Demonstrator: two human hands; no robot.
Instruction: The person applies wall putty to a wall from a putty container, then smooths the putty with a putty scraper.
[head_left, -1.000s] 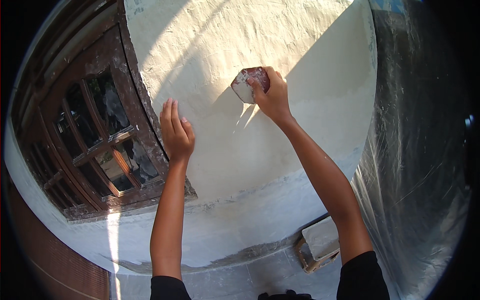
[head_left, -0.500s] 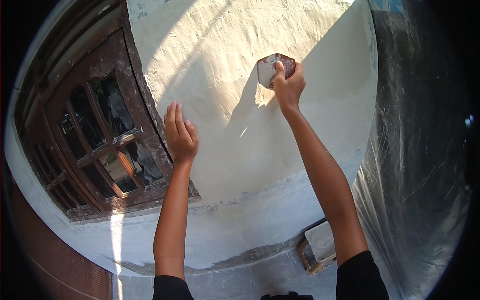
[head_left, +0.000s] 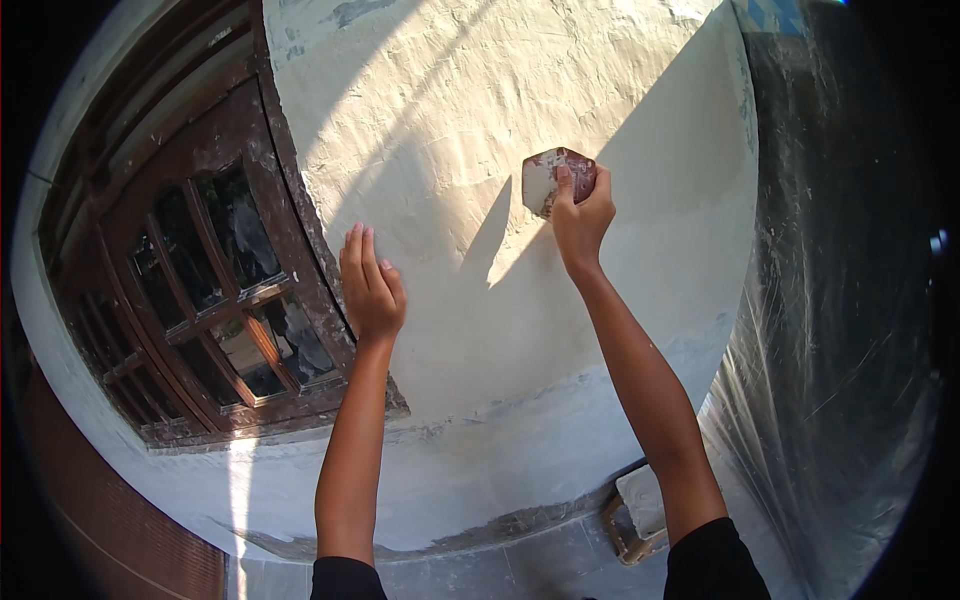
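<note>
My right hand grips a flat hexagonal plate, reddish brown and smeared with pale plaster, thumb across its face. It hangs in front of a cream plastered wall, its shadow falling on the wall to the left. Whether its edge touches the wall, I cannot tell. My left hand is open, fingers stretched out and lying against the wall beside the window frame. Wet-looking, ridged plaster covers the sunlit upper wall; lower down the surface is smoother.
A dark brown wooden window with glass panes fills the left side. Clear plastic sheeting hangs at the right. By the wall's foot, a small wooden stool with a pale, plaster-coloured top stands on the grey tiled floor.
My right hand has brought the hexagonal plate a little lower, and its shadow now stands apart from it. The left hand stays by the window frame. The whole view has shifted slightly.
</note>
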